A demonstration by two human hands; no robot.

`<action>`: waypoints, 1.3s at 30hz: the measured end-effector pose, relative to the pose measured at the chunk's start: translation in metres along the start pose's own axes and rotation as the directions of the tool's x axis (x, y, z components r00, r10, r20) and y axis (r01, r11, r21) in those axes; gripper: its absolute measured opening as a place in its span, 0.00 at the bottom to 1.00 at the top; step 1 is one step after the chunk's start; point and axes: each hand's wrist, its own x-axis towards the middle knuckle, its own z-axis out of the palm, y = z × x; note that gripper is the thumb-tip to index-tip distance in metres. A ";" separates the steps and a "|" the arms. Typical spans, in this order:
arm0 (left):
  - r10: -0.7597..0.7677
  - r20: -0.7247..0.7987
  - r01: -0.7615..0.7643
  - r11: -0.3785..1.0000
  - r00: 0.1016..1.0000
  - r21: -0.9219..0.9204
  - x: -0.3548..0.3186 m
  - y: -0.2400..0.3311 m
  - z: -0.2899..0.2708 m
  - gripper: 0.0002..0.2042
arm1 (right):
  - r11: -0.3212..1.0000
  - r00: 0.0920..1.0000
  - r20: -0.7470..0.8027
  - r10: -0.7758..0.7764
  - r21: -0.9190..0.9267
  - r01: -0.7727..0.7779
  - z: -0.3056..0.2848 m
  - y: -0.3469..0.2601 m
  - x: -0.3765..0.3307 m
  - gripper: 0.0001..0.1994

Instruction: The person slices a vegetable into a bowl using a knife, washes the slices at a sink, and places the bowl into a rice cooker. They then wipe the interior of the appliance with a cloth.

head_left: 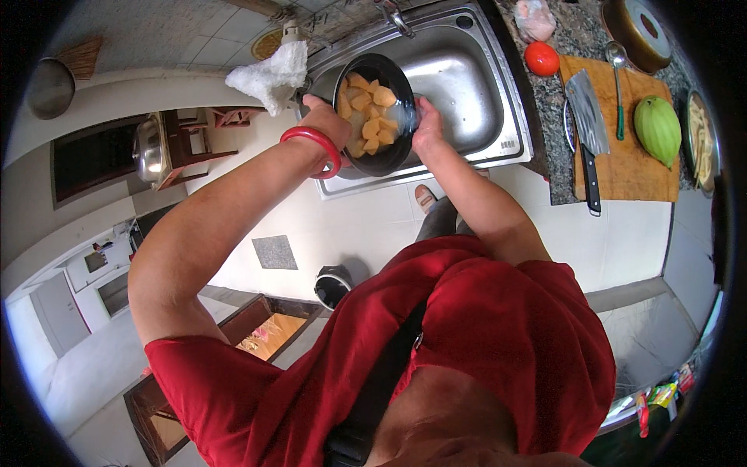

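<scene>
Between my two hands is a dark round bowl (pixel 393 158), held over the left part of the steel sink (pixel 459 101). Several orange-yellow chunks (pixel 372 124), cut unevenly, sit in it with some cloudy water. My left hand (pixel 328 123), a red bangle (pixel 315 138) at its wrist, grips the bowl's left side. On the opposite side my right hand (pixel 427 126) is closed against the bowl's wall. The fingers under the bowl are partly hidden. The faucet (pixel 394 17) stands at the sink's far edge.
Right of the sink, a wooden cutting board (pixel 622 167) bears a cleaver (pixel 587 113), a spoon (pixel 618 86) and a ribbed green gourd (pixel 657 131). A tomato (pixel 541 58) lies beside it. A white cloth (pixel 272 76) hangs left of the sink. A bin (pixel 333 286) stands on the floor.
</scene>
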 end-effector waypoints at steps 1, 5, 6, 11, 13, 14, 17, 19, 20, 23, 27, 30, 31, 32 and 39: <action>0.008 0.008 -0.008 1.000 1.000 -0.002 0.003 -0.001 0.000 0.29 | 1.000 1.000 -0.013 0.004 0.004 -0.004 0.001 0.000 -0.001 0.09; 0.019 -0.033 -0.017 0.998 0.999 0.068 0.002 0.005 0.003 0.34 | 1.000 1.000 0.000 0.001 -0.002 -0.001 0.001 -0.003 0.000 0.10; 0.016 -0.041 -0.013 0.997 0.999 0.075 0.001 0.006 0.004 0.35 | 1.000 1.000 -0.011 -0.013 -0.014 0.013 0.002 -0.003 0.000 0.10; 0.008 -0.079 -0.002 0.998 0.997 0.068 0.004 0.009 0.005 0.37 | 0.999 0.999 0.007 -0.040 -0.030 0.040 0.006 -0.005 -0.003 0.11; -0.002 -0.078 0.009 0.996 0.997 0.084 0.003 0.012 0.005 0.37 | 0.999 0.999 0.030 -0.036 -0.023 0.036 0.007 -0.006 -0.002 0.11; -0.010 -0.079 0.017 0.996 0.997 0.091 0.002 0.013 0.004 0.37 | 1.000 0.999 0.031 -0.019 -0.012 0.020 0.009 -0.005 -0.005 0.11; 0.106 -0.191 -0.035 0.938 0.976 0.344 0.013 0.004 0.012 0.37 | 1.000 1.000 0.028 0.013 0.012 -0.013 0.014 -0.005 -0.011 0.10; 0.112 -0.200 -0.035 0.936 0.973 0.350 0.011 0.006 0.011 0.37 | 1.000 1.000 0.015 0.012 0.017 -0.012 0.015 -0.006 -0.009 0.11; 0.114 -0.207 -0.035 0.935 0.972 0.352 0.007 0.008 0.010 0.36 | 1.000 1.000 0.016 0.001 0.007 -0.001 0.015 -0.005 -0.007 0.11; 0.133 -0.227 -0.030 0.913 0.965 0.407 0.005 0.010 0.012 0.37 | 1.000 1.000 0.025 -0.016 -0.014 0.016 0.015 -0.004 -0.005 0.12; 0.143 -0.235 -0.030 0.905 0.961 0.425 0.000 0.012 0.010 0.39 | 1.000 0.998 0.053 0.019 -0.025 -0.018 0.023 -0.004 -0.017 0.14; 0.122 -0.226 -0.006 0.890 0.967 0.456 -0.003 0.015 0.011 0.41 | 0.999 0.999 0.041 0.035 -0.010 -0.035 0.022 -0.001 -0.014 0.15; 0.086 -0.212 0.024 0.883 0.973 0.469 -0.006 0.018 0.011 0.41 | 0.999 0.999 0.032 0.037 0.000 -0.037 0.021 0.000 -0.011 0.15; 0.047 -0.200 0.056 0.875 0.979 0.481 -0.008 0.019 0.010 0.42 | 0.999 0.998 0.039 0.043 0.005 -0.043 0.021 0.000 -0.011 0.15; 0.072 -0.207 0.037 0.876 0.976 0.480 -0.007 0.018 0.009 0.42 | 1.000 0.998 0.053 0.019 -0.006 -0.019 0.022 0.004 -0.011 0.15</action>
